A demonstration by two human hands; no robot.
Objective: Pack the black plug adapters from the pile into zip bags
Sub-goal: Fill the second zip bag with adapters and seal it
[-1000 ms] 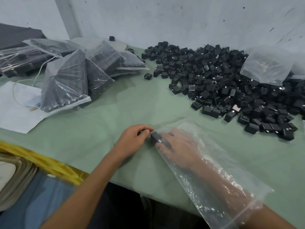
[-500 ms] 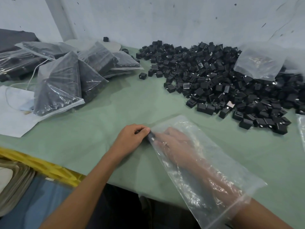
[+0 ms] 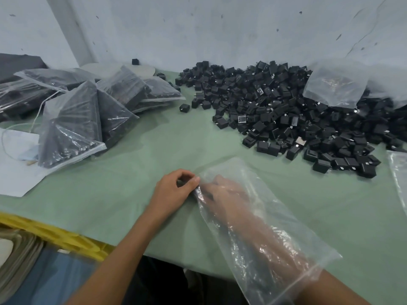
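**Green table, and a thin bag that could tear or slip**

Green table [image 3: 154, 150] runs up to a grey wall [image 3: 198, 29]. The big pile of black plug adapters [image 3: 297, 111] lies at the upper right of the frame, well apart from both hands. Full bags [image 3: 72, 128] sit at the upper left.

In the lower middle, the right hand [image 3: 226, 192] is deep inside a clear zip bag [image 3: 259, 183], reaching toward its far corner. The plastic is shiny, so nobody can tell if that hand holds an adapter or nothing. The left hand [image 3: 174, 190] has its fingers curled and pinches that far corner from outside.

What could go wrong? If the left hand lets go, the bag may bunch up round the arm and come along when the arm pulls out. A hard push into the corner could rip the thin plastic. The bag's open end lies near the table edge at the lower right, so a loose adapter might slide out and drop.
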